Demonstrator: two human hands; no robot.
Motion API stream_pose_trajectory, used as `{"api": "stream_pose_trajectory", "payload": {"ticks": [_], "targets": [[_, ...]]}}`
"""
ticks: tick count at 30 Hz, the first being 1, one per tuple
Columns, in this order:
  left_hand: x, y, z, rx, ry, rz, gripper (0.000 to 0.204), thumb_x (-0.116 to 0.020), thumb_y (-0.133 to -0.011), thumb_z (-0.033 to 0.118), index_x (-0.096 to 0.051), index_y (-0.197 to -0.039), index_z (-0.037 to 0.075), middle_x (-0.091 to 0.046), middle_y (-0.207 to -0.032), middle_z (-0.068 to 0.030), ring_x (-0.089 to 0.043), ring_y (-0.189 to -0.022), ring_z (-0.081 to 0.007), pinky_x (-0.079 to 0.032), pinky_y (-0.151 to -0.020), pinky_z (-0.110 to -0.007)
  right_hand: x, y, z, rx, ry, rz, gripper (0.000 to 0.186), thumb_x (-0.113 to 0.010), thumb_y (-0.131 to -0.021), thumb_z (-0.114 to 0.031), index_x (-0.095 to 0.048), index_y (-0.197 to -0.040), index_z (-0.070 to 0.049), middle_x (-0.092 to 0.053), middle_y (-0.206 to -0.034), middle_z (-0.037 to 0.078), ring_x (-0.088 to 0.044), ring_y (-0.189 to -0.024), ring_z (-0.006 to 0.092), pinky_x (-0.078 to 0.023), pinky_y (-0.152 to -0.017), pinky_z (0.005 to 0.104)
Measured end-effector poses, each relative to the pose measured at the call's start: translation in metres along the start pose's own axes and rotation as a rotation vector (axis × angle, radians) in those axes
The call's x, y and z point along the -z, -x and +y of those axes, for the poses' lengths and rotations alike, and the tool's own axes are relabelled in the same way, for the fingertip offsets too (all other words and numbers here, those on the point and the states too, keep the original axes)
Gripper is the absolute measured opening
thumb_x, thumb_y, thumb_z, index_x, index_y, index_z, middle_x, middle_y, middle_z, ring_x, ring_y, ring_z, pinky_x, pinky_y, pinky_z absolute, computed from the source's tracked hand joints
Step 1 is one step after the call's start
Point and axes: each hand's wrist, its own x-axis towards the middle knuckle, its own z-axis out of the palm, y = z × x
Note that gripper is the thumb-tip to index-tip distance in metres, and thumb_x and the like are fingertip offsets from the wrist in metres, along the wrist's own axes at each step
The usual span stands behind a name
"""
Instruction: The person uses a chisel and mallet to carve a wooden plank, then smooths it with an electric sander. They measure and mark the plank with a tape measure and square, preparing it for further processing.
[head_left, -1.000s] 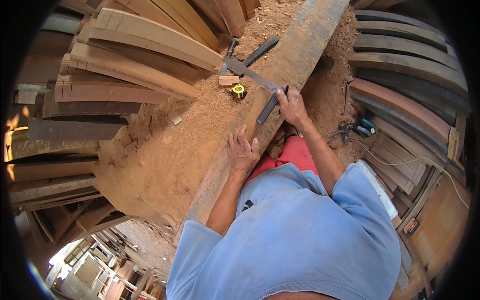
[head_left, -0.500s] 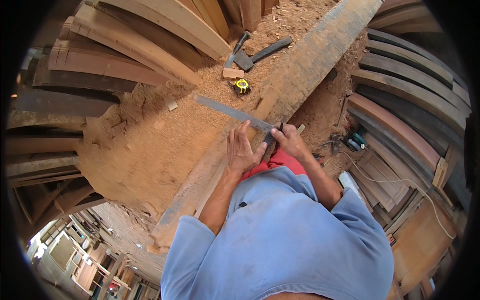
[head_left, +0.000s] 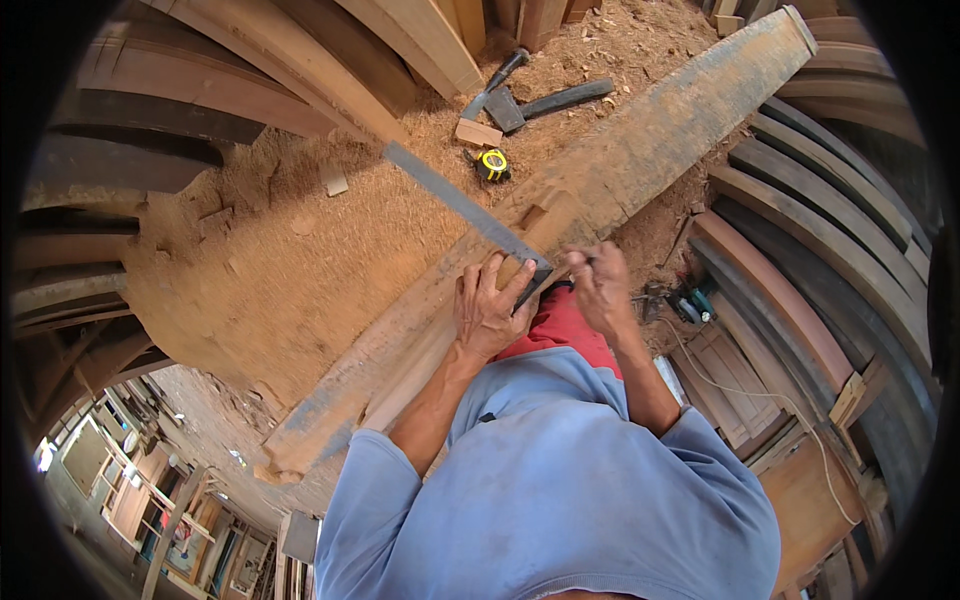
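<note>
A carpenter's square (head_left: 455, 202) lies with its long grey metal blade stretching away to the far left over a wooden beam. My left hand (head_left: 490, 308) closes on its dark stock, thumb and fingers pressing near the corner. Beneath that hand is a lighter length of wood (head_left: 410, 365), running along the weathered plank (head_left: 690, 105). Just right of the square's corner, my right hand (head_left: 602, 290) is raised and slightly blurred. Its fingers pinch a thin dark stick (head_left: 588, 261), pencil-like, mostly hidden by the fingers.
Beyond the plank, a yellow and black tape measure (head_left: 492, 165), a hammer-like tool (head_left: 560, 98) and a chisel-like tool (head_left: 505, 72) beside a small wood block (head_left: 478, 133) lie on sawdust. Stacked boards (head_left: 820, 190) line both sides. A green power tool (head_left: 692, 303) and pale cord sit right.
My right hand has come off the square and moved a little right with the thin dark stick. My left hand now grips the stock, and the square's blade is tilted more steeply.
</note>
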Motion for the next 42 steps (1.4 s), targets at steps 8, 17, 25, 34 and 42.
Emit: {"api": "stream_pose_trajectory", "payload": {"ticks": [8,17,25,34,42], "targets": [[0.006,-0.006,0.003,0.029,-0.048,-0.056,0.059,-0.079,-0.08,0.032,-0.064,-0.138,0.031,-0.056,-0.139,-0.0111,-0.052,-0.11,-0.0318,-0.046,-0.093,-0.045,0.053,-0.014,-0.047,-0.069,-0.405,0.027,0.035,-0.062,-0.102,-0.025,-0.068,-0.119,0.005,-0.07,-0.095,0.012,-0.064,-0.082,0.016,-0.05,-0.075,0.0287],[0.005,-0.005,0.002,0.033,-0.049,-0.056,0.063,-0.08,-0.079,0.031,-0.061,-0.139,0.033,-0.055,-0.14,-0.0101,-0.051,-0.11,-0.0313,-0.047,-0.09,-0.045,0.044,-0.017,-0.059,0.046,-0.254,-0.036,0.024,-0.066,-0.097,-0.015,-0.071,-0.11,0.004,-0.071,-0.093,0.016,-0.069,-0.087,0.0257,-0.053,-0.077,0.034],[0.002,-0.005,0.001,0.025,-0.065,-0.045,0.067,-0.081,-0.076,0.029,-0.06,-0.14,0.033,-0.056,-0.138,-0.0092,-0.051,-0.109,-0.0312,-0.047,-0.088,-0.044,0.037,-0.019,-0.056,0.094,-0.229,-0.045,0.022,-0.065,-0.096,-0.014,-0.071,-0.109,0.003,-0.071,-0.095,0.018,-0.067,-0.082,0.03,-0.052,-0.075,0.0376],[0.003,-0.005,0.003,0.033,-0.041,-0.055,0.065,-0.079,-0.077,0.027,-0.061,-0.139,0.033,-0.057,-0.135,-0.0115,-0.053,-0.107,-0.0329,-0.047,-0.087,-0.046,0.048,-0.02,-0.062,0.253,-0.054,-0.159,0.014,-0.063,-0.09,-0.006,-0.07,-0.099,0.002,-0.068,-0.087,0.018,-0.065,-0.081,0.0357,-0.052,-0.076,0.0422],[0.001,0.001,0.0,0.036,-0.037,-0.056,0.073,-0.082,-0.073,0.028,-0.058,-0.142,0.033,-0.055,-0.137,-0.0126,-0.052,-0.11,-0.0342,-0.046,-0.092,-0.048,0.065,-0.032,-0.085,0.037,-0.084,-0.16,0.016,-0.064,-0.093,-0.011,-0.07,-0.093,0.003,-0.068,-0.079,0.021,-0.069,-0.074,0.0319,-0.053,-0.071,0.0409]]}}
